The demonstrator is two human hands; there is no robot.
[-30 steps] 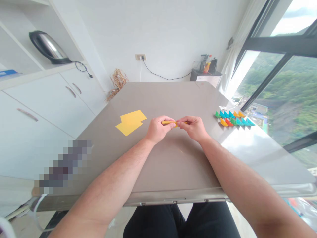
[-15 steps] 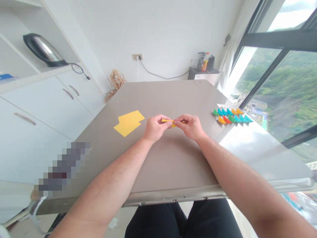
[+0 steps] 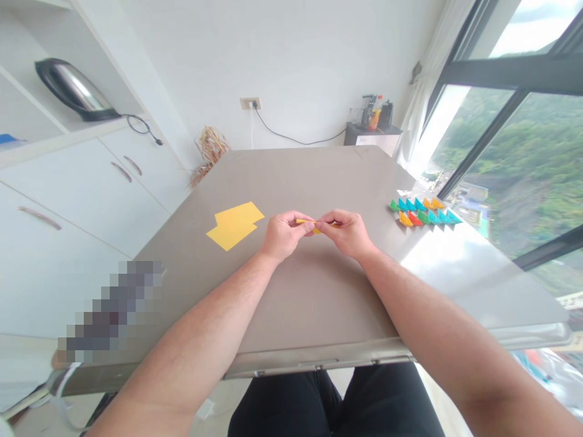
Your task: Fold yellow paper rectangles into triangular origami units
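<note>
A small folded piece of yellow paper (image 3: 317, 230) is pinched between my two hands above the middle of the table. My left hand (image 3: 283, 235) is closed on its left end, thumb on the near side. My right hand (image 3: 346, 232) grips the right part, and the thumbs nearly meet at its centre. Fingers cover most of the paper, so its exact folded shape is hidden. Left of my left hand lie yellow paper sheets (image 3: 232, 229), overlapping on the table.
Two rows of small folded paper boats (image 3: 421, 212) in green, blue, orange and red stand at the table's right side, near the window. A pixelated dark object (image 3: 113, 309) lies at the left edge of the grey table (image 3: 300, 182). A kettle (image 3: 77, 91) sits on a shelf.
The whole view has shifted slightly to the left. My thumbs have come a little closer together on the yellow paper; both hands keep their grip.
</note>
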